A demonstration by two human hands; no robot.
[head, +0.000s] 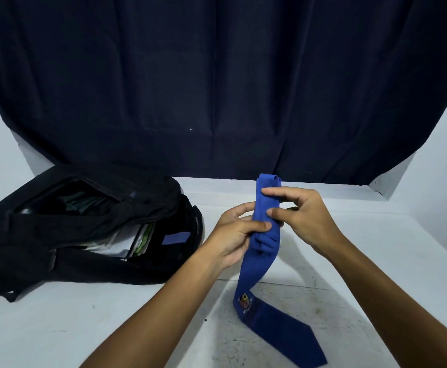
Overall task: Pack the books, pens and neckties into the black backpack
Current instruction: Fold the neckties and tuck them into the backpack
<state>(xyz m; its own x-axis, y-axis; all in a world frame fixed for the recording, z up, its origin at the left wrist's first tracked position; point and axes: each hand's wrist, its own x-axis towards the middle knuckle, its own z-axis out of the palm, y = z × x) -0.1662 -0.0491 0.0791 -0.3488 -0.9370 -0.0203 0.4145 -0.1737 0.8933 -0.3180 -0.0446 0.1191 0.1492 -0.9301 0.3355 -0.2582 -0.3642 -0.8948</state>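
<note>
The necktie [267,235] is bright royal blue, with a small crest [245,302] in yellow, red, black and white near its wide end. At nine o'clock of it, the backpack [84,235] is black with a blue tab [174,238]; white and green page edges [137,241] show inside. The surface [57,328] is pale grey-white, speckled dark toward five o'clock. The curtain [217,75] at twelve o'clock is dark navy.

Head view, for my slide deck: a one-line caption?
Both hands fold a blue necktie beside the open black backpack.
</note>
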